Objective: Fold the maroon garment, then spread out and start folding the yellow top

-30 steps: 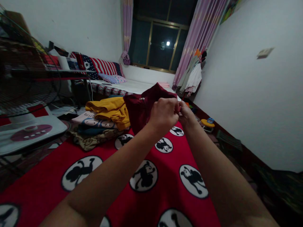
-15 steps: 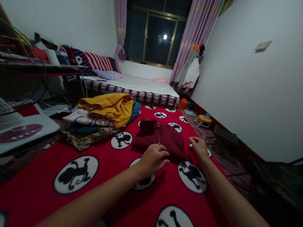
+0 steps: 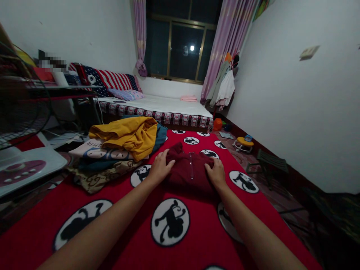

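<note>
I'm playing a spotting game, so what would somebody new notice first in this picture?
Probably the bright red blanket with round monkey prints, stretching across the middle. On it, a dark red garment with a zip lies between the left hand and right hand. A crumpled yellow garment tops the pile of clothes to its left.

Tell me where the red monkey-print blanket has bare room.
Free: the near stretch of red monkey-print blanket between the forearms, and the strip between the folded maroon zip-neck garment and white-covered bed. Crowded: far left, under the yellow-topped clothes stack, and the garment's sides, where left hand and right hand rest.
</note>
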A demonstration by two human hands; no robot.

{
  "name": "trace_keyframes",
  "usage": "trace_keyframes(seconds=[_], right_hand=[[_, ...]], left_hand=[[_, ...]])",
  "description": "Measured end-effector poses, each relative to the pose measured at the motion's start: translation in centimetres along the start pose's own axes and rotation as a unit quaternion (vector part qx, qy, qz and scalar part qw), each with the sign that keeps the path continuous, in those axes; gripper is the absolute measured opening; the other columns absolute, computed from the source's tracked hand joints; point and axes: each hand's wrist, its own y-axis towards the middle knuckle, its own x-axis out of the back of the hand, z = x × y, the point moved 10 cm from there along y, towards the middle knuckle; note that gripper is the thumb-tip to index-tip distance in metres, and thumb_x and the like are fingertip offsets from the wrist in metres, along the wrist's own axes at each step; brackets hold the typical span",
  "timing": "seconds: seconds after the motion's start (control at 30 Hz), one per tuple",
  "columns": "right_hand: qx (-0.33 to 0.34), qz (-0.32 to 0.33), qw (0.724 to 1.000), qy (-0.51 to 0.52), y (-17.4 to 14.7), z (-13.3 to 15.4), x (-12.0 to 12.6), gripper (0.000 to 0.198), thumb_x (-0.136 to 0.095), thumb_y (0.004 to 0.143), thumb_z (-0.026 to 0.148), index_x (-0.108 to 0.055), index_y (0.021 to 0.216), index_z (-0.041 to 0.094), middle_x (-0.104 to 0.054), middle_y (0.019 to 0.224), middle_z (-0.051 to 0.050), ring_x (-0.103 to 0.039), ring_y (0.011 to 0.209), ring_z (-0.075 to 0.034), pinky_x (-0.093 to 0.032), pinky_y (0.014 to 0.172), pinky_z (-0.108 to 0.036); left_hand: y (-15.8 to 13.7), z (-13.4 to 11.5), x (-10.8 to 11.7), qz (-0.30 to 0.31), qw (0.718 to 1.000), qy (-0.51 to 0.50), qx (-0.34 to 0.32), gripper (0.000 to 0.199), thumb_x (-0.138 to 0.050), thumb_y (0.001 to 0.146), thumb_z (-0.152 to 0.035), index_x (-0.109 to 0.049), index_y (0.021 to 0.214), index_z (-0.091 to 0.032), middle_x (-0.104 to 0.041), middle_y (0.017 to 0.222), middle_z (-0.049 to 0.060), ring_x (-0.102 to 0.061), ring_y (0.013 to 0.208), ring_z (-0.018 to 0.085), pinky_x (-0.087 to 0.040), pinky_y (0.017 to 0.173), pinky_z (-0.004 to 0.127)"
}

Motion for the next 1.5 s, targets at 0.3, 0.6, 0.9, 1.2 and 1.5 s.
trace_keyframes(seconds=[0.3, 0.6, 0.9, 1.2, 1.5], right_hand=[[-0.063, 0.094, 0.993, -0.019, 4.3, -1.0, -2.3, 0.060, -0.070, 0.072, 0.033, -0.052, 0.127, 0.018, -0.066, 0.112, -0.010, -0.060, 0.105, -0.027, -0.045, 0.087, -0.039], [-0.018, -0.158, 0.987, -0.017, 1.9, 0.0, 4.1, 0.035, -0.049, 0.078, 0.017, -0.063, 0.110, 0.018, -0.059, 0.119, -0.011, -0.051, 0.111, -0.028, -0.039, 0.092, -0.042], [0.171, 0.147, 0.968, -0.109, -0.4, 5.2, -4.1, 0.047, -0.036, 0.097, 0.039, -0.043, 0.140, 0.024, -0.047, 0.144, -0.007, -0.030, 0.138, -0.026, -0.016, 0.111, -0.056], [0.096, 0.229, 0.942, -0.228, 0.9, 1.2, -6.6, 0.055, -0.014, 0.100, 0.049, -0.029, 0.149, 0.028, -0.027, 0.156, -0.002, -0.020, 0.143, -0.023, -0.015, 0.113, -0.054], [0.108, 0.250, 0.944, -0.189, -5.4, 0.5, -3.6, 0.058, -0.028, 0.098, 0.042, -0.023, 0.151, 0.019, -0.016, 0.158, -0.006, -0.010, 0.146, -0.023, -0.014, 0.116, -0.050]], left_hand=[[7.2, 2.6, -3.2, 0.027, 0.980, -0.184, 0.073, 0.042, -0.072, 0.069, -0.020, -0.063, 0.109, -0.011, -0.070, 0.108, 0.013, -0.065, 0.101, 0.027, -0.049, 0.090, 0.038], [7.8, -1.4, -2.0, -0.043, 0.998, -0.049, -0.011, 0.050, -0.064, 0.071, -0.011, -0.059, 0.121, -0.017, -0.062, 0.117, 0.011, -0.057, 0.113, 0.027, -0.044, 0.099, 0.041], [2.8, -5.2, -10.3, 0.203, 0.949, 0.126, -0.206, 0.049, -0.035, 0.097, -0.042, -0.040, 0.143, -0.024, -0.034, 0.153, 0.007, -0.025, 0.142, 0.025, -0.020, 0.115, 0.051], [3.7, 0.5, -10.2, 0.219, 0.952, 0.198, -0.078, 0.064, -0.025, 0.097, -0.052, -0.023, 0.151, -0.017, -0.014, 0.159, 0.010, -0.013, 0.146, 0.026, -0.018, 0.116, 0.048], [-5.2, 1.5, -5.7, 0.240, 0.946, 0.169, -0.134, 0.053, -0.030, 0.098, -0.038, -0.029, 0.148, -0.020, -0.015, 0.158, 0.009, -0.015, 0.145, 0.025, -0.017, 0.116, 0.051]])
